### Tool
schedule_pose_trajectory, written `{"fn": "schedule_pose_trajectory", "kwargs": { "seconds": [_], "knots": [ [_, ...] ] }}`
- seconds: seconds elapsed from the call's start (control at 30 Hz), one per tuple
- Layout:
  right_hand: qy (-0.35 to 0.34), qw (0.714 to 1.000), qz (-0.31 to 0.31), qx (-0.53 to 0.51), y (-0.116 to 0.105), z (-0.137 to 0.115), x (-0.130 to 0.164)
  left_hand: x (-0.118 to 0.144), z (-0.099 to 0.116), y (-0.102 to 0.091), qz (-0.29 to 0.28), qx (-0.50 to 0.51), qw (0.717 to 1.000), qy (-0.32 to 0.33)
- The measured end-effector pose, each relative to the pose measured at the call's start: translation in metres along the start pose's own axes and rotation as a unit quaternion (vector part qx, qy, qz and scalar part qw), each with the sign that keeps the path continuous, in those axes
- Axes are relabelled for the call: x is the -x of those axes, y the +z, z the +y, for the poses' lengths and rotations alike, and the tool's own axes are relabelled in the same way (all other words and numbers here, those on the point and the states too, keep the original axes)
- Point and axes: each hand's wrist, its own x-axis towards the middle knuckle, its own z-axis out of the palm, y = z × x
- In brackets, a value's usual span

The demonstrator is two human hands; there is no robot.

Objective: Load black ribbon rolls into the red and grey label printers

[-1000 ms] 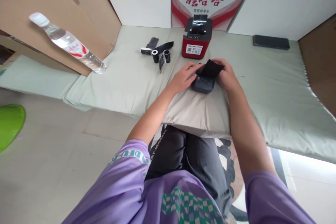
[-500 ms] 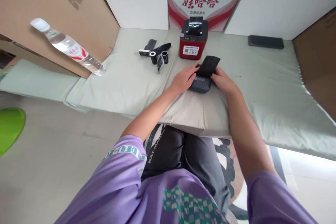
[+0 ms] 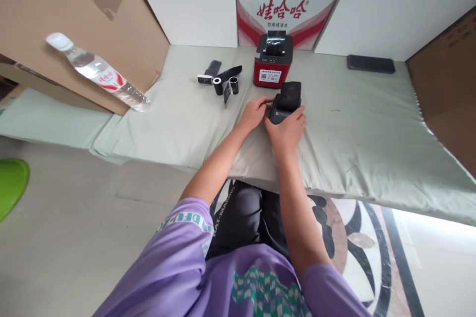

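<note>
A small dark portable printer (image 3: 277,116) sits on the cushioned bench between my hands, a wide black strip (image 3: 290,95) standing up from its top. My right hand (image 3: 286,131) grips it across the front, thumb at the left corner and fingers along the right side. At its left side, my left hand (image 3: 254,113) is closed with the fingertips against the casing; some fingers are hidden. Just behind stands a red and black printer (image 3: 272,72) with a glossy black strip out of its top.
Small black rolls (image 3: 217,86) and loose black strips (image 3: 230,72) lie left of the printers. A water bottle (image 3: 106,77) leans near a cardboard box (image 3: 134,25). A black phone (image 3: 371,64) lies at the back right. White boxes (image 3: 189,7) line the back.
My right hand has moved from the printer's right side round to its front. The black strip now stands more upright, and the small printer has turned slightly.
</note>
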Motion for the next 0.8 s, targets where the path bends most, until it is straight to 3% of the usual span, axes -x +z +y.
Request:
{"fn": "schedule_pose_trajectory", "kwargs": {
  "seconds": [0.13, 0.27, 0.43, 0.6, 0.7, 0.8],
  "knots": [
    [0.037, 0.998, 0.014, 0.046, -0.024, -0.011, -0.033, 0.001, 0.000, 0.000, 0.009, -0.016, 1.000, -0.010],
    [0.076, 0.990, 0.078, 0.090, -0.054, -0.005, -0.105, 0.001, 0.000, 0.003, 0.013, -0.021, 1.000, -0.019],
    [0.121, 0.980, 0.120, 0.104, -0.039, 0.006, -0.182, 0.002, 0.004, 0.004, 0.007, 0.013, 0.999, -0.029],
    [0.153, 0.975, 0.134, 0.092, -0.023, 0.007, -0.192, 0.004, 0.005, 0.004, 0.012, 0.014, 0.999, -0.029],
    [0.083, 0.978, 0.180, 0.064, -0.016, -0.004, -0.183, 0.006, 0.003, 0.011, 0.063, 0.036, 0.997, -0.019],
    [-0.074, 0.989, 0.104, -0.075, 0.008, -0.015, -0.183, -0.006, 0.004, 0.013, 0.134, 0.090, 0.987, -0.012]
  ]
}}
